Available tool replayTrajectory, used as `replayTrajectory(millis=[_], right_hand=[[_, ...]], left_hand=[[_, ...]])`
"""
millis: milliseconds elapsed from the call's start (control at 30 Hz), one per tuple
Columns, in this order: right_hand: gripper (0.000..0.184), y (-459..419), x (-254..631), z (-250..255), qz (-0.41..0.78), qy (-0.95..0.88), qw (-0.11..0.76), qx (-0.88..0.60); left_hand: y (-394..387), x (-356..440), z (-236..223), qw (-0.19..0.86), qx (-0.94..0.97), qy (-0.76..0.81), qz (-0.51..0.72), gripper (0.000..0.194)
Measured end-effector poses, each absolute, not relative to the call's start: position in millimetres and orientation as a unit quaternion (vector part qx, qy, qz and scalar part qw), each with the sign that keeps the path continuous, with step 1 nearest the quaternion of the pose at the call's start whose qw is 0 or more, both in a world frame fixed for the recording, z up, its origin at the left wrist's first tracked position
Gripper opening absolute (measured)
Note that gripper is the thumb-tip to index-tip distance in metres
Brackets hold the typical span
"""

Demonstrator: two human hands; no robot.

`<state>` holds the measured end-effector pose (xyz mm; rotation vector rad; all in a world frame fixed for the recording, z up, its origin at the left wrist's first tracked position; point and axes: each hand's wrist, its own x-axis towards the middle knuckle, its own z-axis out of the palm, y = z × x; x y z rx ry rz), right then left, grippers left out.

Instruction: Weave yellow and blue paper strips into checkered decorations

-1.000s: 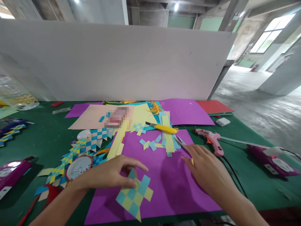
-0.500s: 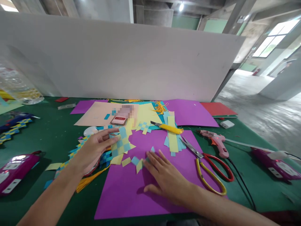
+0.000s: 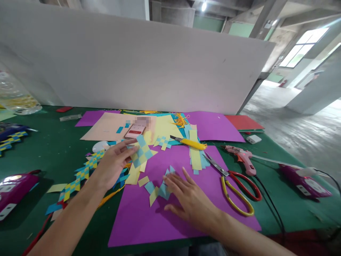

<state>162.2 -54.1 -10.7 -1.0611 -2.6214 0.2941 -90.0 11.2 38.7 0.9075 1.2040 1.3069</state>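
Note:
Pinched in my left hand is a woven paper piece in a blue and yellow check, raised above the purple sheet. My right hand hovers over or rests lightly on that sheet, fingers spread, holding nothing. Beside its fingertips lie small blue and yellow paper scraps, some partly covered by the hand. Red-and-yellow-handled scissors lie with blades apart on the sheet's right side. Above them, a yellow craft knife rests on yellow and blue paper strips.
A pink glue gun with its cable lies right of the scissors, near a magenta power strip. A phone rests on peach paper. Woven checkered strips lie under my left forearm. A white panel stands behind the table.
My left hand has turned the woven piece and brought it slightly right. My right hand has shifted a little right, uncovering more blue scraps. The camera view has moved slightly.

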Motion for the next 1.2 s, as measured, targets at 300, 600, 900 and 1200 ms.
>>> replayTrajectory(millis=[300,600,900,1200], right_hand=[[0.072,-10.5,120.9,-8.6,0.095,-0.942,0.136,-0.293],[0.052,-29.8,135.3,2.8,0.107,-0.960,0.118,-0.230],[0.056,-55.9,160.4,-7.2,0.175,-0.865,0.151,-0.445],[0.054,-96.1,87.1,-25.0,0.090,-0.919,0.211,-0.321]], left_hand=[[29.1,-71.4,41.9,0.556,0.276,0.418,0.663,0.025],[28.6,-67.5,23.9,0.565,0.297,0.430,0.639,0.033],[28.4,-69.5,31.6,0.543,0.296,0.385,0.685,0.030],[29.2,-70.6,29.0,0.503,0.309,0.390,0.707,0.032]])
